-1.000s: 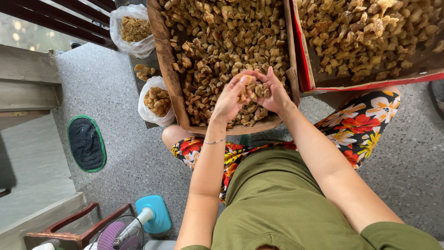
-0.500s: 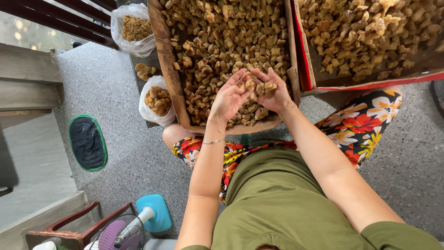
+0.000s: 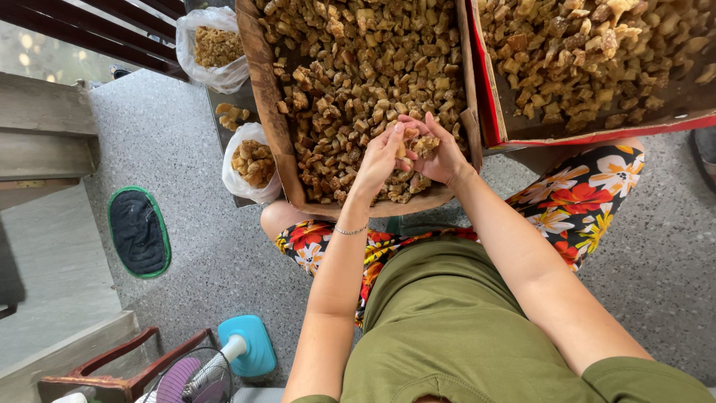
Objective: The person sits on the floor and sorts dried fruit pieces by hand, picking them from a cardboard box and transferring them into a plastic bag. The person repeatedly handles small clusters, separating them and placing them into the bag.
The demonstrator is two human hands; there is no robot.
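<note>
- Nearest: olive shirt of soft knit, floral shorts in red, white and black, bare knees apart on the speckled grey floor.
- Near left: pale blue fan base with a wire guard, a reddish wooden chair frame, and an oval dark mat edged green.
- Left hand and right hand met over the near end of the brown cardboard box, fingertips touching. Fingers were half curled, pinching 1 small tan chunk between them; the grip looked light.
- Judgement: working a piece like this goes best with fingertips only, held low over the box so crumbs drop back in.
- The chunks were irregular, dry and knobbly, golden brown, heaped loosely and filling the box.
- Left of the box: 2 thin clear plastic bags, each part-filled with similar pieces.
- Far right: a red-edged cardboard box held coarser, paler chunks.
</note>
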